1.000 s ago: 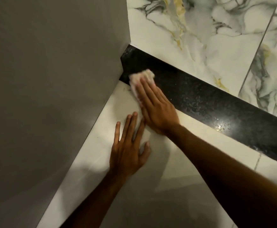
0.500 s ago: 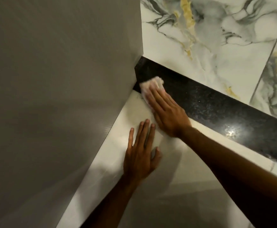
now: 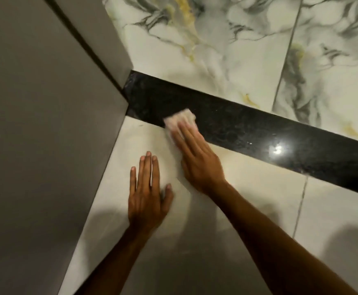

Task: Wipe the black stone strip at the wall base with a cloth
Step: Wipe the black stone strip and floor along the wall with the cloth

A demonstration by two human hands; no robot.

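A glossy black stone strip (image 3: 248, 133) runs along the base of the marble-patterned wall, from the grey panel's corner down to the right edge. A small whitish cloth (image 3: 181, 119) lies on the strip's lower edge, a short way right of the corner. My right hand (image 3: 197, 158) presses flat on the cloth with its fingers stretched over it; only the cloth's far end shows. My left hand (image 3: 147, 192) rests flat on the pale floor tile, fingers apart, holding nothing.
A grey panel (image 3: 41, 135) with a dark vertical seam fills the left side and meets the strip at the corner. White marble wall tiles (image 3: 227, 50) with grey and yellow veins rise behind the strip. A light glare spot (image 3: 277, 149) sits on the strip.
My right hand has slid the cloth to the right along the strip, away from the corner. The view has shifted, showing more of the grey panel. My left hand stays flat on the floor.
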